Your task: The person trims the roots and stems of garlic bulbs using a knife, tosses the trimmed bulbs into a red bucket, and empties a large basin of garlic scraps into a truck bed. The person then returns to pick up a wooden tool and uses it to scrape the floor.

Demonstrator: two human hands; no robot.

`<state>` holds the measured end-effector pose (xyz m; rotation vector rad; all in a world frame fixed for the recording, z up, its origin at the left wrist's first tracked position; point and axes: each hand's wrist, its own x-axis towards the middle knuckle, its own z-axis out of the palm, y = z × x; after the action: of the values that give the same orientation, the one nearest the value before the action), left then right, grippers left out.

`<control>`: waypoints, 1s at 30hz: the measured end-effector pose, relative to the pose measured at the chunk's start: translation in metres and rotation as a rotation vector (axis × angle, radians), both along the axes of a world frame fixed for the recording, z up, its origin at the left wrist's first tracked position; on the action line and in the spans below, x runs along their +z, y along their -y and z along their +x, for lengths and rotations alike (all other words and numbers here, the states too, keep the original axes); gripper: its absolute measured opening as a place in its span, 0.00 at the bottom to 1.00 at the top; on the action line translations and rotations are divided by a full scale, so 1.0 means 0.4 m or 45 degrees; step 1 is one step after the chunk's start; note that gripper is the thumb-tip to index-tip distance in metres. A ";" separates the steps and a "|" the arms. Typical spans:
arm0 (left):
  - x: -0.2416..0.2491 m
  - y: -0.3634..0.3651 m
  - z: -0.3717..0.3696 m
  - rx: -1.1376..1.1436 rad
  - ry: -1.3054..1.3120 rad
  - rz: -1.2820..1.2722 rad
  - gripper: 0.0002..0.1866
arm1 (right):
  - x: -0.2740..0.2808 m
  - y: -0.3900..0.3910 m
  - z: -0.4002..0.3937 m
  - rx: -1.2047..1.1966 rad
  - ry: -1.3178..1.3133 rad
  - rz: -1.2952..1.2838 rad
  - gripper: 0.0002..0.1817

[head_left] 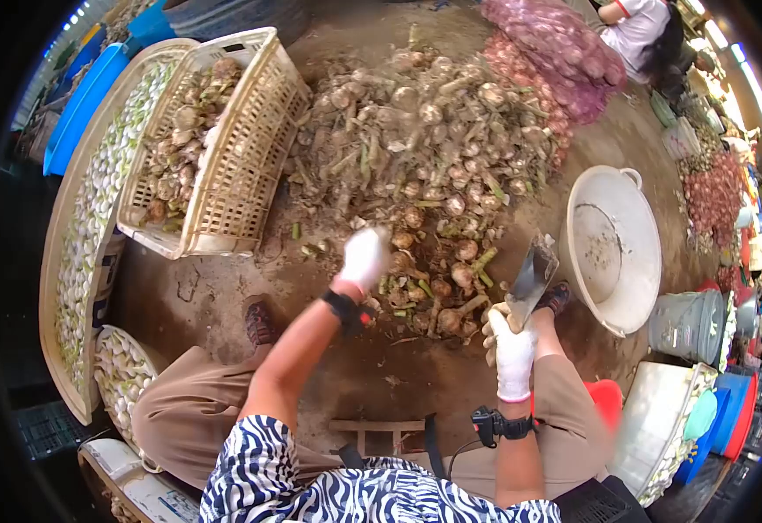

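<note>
My left hand (364,259), in a white glove and smeared by motion, is over the near edge of a heap of dirty bulbs with stalks (433,113). Its fingers cannot be made out. In a white glove too, my right hand (512,349) is closed around the lower end of a wide metal blade (534,277), which points up and away from me. Loose bulbs and cut green stalk pieces (486,261) lie on the floor between the two hands.
A cream slatted crate (241,148) of bulbs stands at the left, beside a long tray of pale bulbs (93,218). On the right are a white basin (615,248) and a grey bucket (686,324). A pink net sack (564,52) and a seated person (638,35) are beyond.
</note>
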<state>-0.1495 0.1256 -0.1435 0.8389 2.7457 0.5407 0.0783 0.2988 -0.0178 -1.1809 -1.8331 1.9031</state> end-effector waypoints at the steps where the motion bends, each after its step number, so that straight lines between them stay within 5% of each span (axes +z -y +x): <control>1: -0.080 -0.029 0.070 -0.147 -0.134 0.099 0.13 | 0.044 0.007 0.008 0.066 0.079 0.078 0.05; 5: -0.175 -0.076 0.116 -0.358 -0.072 -0.317 0.27 | 0.043 0.003 0.064 -0.046 0.028 -0.051 0.05; 8: -0.162 -0.079 0.077 -0.276 0.308 -0.250 0.28 | -0.006 -0.005 0.071 0.088 -0.019 0.316 0.03; 9: -0.024 -0.103 0.092 -0.266 0.304 -0.227 0.23 | -0.009 0.000 0.063 0.098 -0.031 0.504 0.04; 11: 0.047 -0.106 0.132 -0.417 0.172 -0.221 0.22 | -0.030 0.002 0.037 0.110 -0.184 0.596 0.06; 15: 0.191 -0.103 0.233 0.045 1.229 0.430 0.24 | -0.083 0.028 0.007 0.102 -0.412 0.502 0.09; 17: 0.199 -0.081 0.290 -0.004 1.086 0.671 0.27 | -0.094 0.036 0.020 0.208 -0.373 0.532 0.09; 20: 0.277 -0.049 0.358 -0.261 1.290 0.932 0.52 | -0.079 0.025 0.051 0.066 -0.283 0.148 0.10; 21: 0.292 -0.048 0.372 -0.320 1.209 0.886 0.49 | -0.060 0.003 0.061 0.063 -0.183 0.030 0.10; 23: 0.369 -0.059 0.391 -0.447 0.471 0.406 0.44 | -0.070 -0.011 0.066 -0.099 -0.277 -0.293 0.10; 26: 0.448 -0.064 0.411 -0.438 0.184 0.346 0.38 | -0.022 0.004 0.071 -0.074 -0.329 -0.437 0.10; 28: 0.444 -0.049 0.407 -0.404 0.483 0.493 0.36 | -0.057 -0.005 0.080 0.050 -0.244 -0.498 0.11; 29: 0.435 -0.042 0.404 -0.382 0.790 0.646 0.35 | -0.096 -0.026 0.089 0.193 0.073 0.070 0.12; 30: 0.416 -0.033 0.407 -0.289 0.994 0.847 0.33 | -0.015 -0.012 0.106 0.165 -0.061 0.235 0.12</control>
<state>0.0132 0.1389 0.0231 0.8055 1.7373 1.4101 0.1206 0.3038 -0.0238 -0.9711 -2.0533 1.7633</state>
